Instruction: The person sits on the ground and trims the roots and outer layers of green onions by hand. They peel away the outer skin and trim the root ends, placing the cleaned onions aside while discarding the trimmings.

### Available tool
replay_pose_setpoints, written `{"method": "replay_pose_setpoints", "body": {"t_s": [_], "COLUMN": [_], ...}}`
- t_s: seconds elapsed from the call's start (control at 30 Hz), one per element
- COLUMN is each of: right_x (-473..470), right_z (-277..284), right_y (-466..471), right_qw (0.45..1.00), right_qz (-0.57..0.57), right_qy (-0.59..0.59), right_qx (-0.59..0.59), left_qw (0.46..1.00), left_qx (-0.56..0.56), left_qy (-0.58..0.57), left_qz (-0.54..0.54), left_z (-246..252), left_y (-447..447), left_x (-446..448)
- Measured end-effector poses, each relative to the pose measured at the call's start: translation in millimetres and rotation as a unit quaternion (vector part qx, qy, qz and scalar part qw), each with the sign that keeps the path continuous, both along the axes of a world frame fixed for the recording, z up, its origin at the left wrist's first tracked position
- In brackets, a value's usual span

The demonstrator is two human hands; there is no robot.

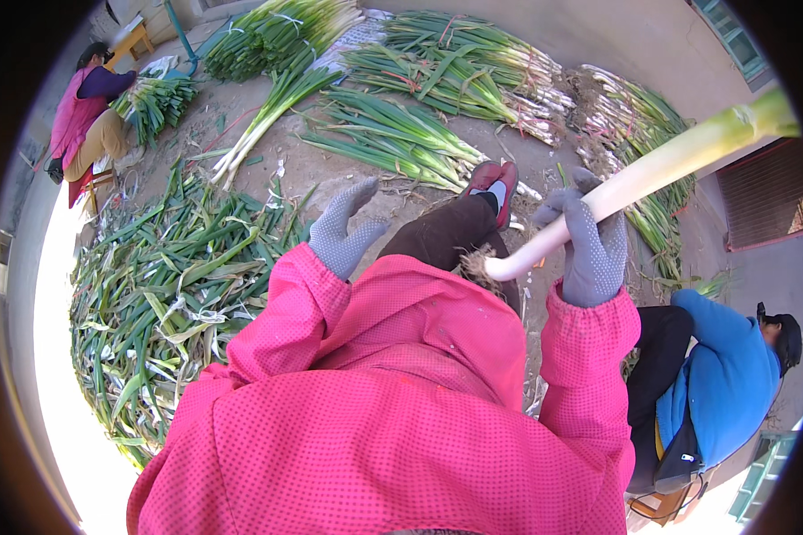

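Observation:
My right hand [592, 251], in a grey dotted work glove, grips a thick leek or large green onion [649, 170] by its white shank. Its root end with a tuft of brown roots [478, 264] points down toward my lap, while the greener end rises past the right rim of the view. My left hand [348, 231] wears a matching glove and holds nothing; its thumb and fingers are apart. Below it and to the left spreads a heap of stripped green leaves [194, 267]. Beyond my shoes lies a loose row of the same onions [401, 144] on the soil.
Tied bundles [455, 67] lie along the wall, and more with roots [636, 114] lie at the right. Trimmed bundles [274, 37] are stacked at the back. One person [83, 114] sits at the far left handling a bundle; another person in blue [723, 381] sits close on the right.

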State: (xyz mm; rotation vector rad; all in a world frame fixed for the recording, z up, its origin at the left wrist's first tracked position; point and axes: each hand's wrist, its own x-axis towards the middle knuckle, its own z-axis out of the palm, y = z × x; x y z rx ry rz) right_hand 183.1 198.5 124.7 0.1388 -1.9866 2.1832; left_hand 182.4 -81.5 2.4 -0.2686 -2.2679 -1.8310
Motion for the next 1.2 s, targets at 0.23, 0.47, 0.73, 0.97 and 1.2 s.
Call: {"method": "replay_pose_setpoints", "body": {"t_s": [0.23,0.47,0.73,0.97,1.2], "right_x": [7,17,68,86,78], "right_z": [-62,-117,-205,-244,-247], "right_y": [-67,-59,27,44,41], "right_qw": [0.967,0.917,0.913,0.911,0.916], "right_qz": [0.086,0.139,0.077,0.106,0.088], "right_qy": [-0.033,-0.057,-0.25,-0.186,-0.181], "right_qx": [-0.236,0.369,0.312,0.352,0.348], "left_qw": [0.966,0.969,0.912,0.91,0.733], "left_qx": [-0.227,-0.132,-0.139,-0.236,-0.458], "left_qy": [0.011,-0.186,-0.382,-0.235,-0.198], "left_qz": [-0.122,-0.099,0.062,0.245,0.461], "left_z": [46,0,-55,-50,-7], "left_y": [37,17,-60,-183,-288], "left_x": [24,40,35,-91,-215]}}
